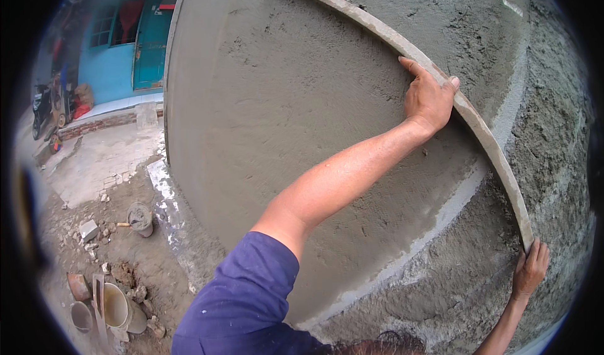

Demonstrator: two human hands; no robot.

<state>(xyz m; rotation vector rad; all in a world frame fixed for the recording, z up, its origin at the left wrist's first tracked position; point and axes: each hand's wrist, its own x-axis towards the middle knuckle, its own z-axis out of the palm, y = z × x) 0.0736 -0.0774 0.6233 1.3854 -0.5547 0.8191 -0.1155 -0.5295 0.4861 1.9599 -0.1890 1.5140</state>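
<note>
A long, pale straightedge board (497, 153), curved by the lens, lies diagonally against the grey, freshly rendered wall (277, 103). My left hand (428, 97) grips the board at its upper middle, fingers over its edge, with my bare forearm and blue sleeve reaching up from below. My right hand (530, 267) holds the board's lower end at the far right. A paler, smooth vertical-looking strip (421, 235) crosses the wall under the board, beside rougher mortar (553, 128) at the right.
At lower left are a bucket (119, 308) with wooden strips, a smaller bucket (82, 317), a mortar-filled pail (141, 226) and rubble (89, 229) on dusty ground. Further back stand a motorbike (41, 109) and a blue housefront with a teal door (150, 53), behind a low step.
</note>
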